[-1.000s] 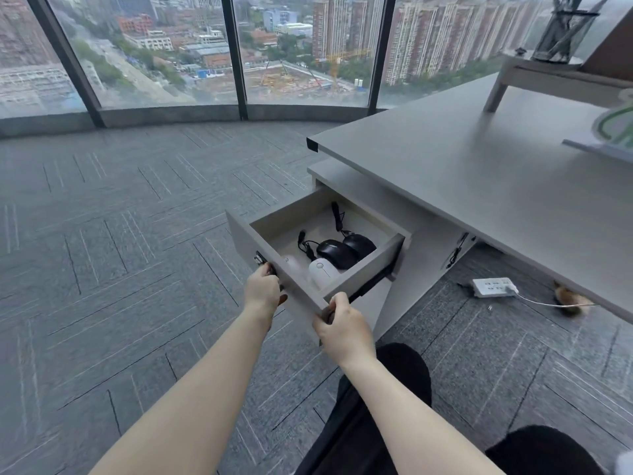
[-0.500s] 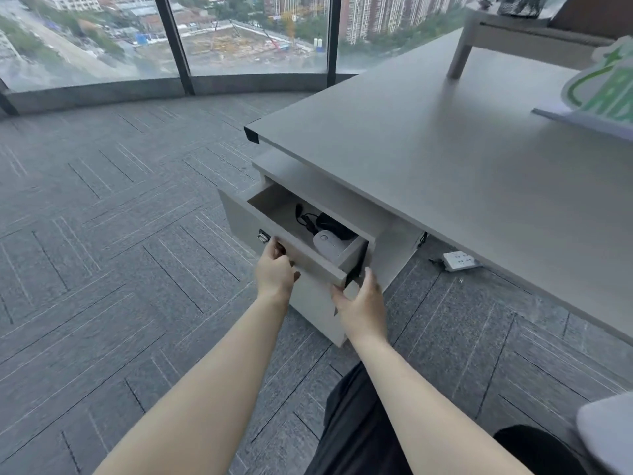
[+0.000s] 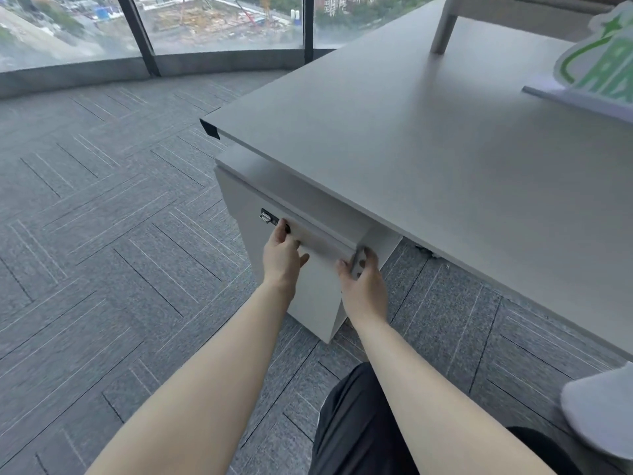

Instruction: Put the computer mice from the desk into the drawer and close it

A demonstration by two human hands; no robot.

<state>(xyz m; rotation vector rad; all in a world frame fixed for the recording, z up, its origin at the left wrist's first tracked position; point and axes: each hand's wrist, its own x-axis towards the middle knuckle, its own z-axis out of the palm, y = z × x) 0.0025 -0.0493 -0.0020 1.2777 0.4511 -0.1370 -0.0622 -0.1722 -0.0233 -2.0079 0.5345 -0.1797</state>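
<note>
Head view: drawer [image 3: 322, 269] sat pushed in, about flush with pedestal [image 3: 291, 193]; mice hidden, none on desk [image 3: 445, 166]. Left hand [image 3: 282, 258] lay flat-fingered on its front; right hand [image 3: 363, 279] pinched its corner. Even, gentle push suited; keep fingertips clear.

1. We see bright, soft daylight entering from the windows [image 3: 222, 25] at the top.
2. The bench [image 3: 428, 149] top is evenly lit, the drawer front [image 3: 322, 246] looks flat and pale, and a dark shadow gathers under the bench edge.
3. We notice motion blur, strongest on the green sign [image 3: 599, 63] and the view outside.
4. Wide-angle distortion tilts the window bars [image 3: 137, 32] and curves the floor [image 3: 102, 234] lines towards the edges.
</note>
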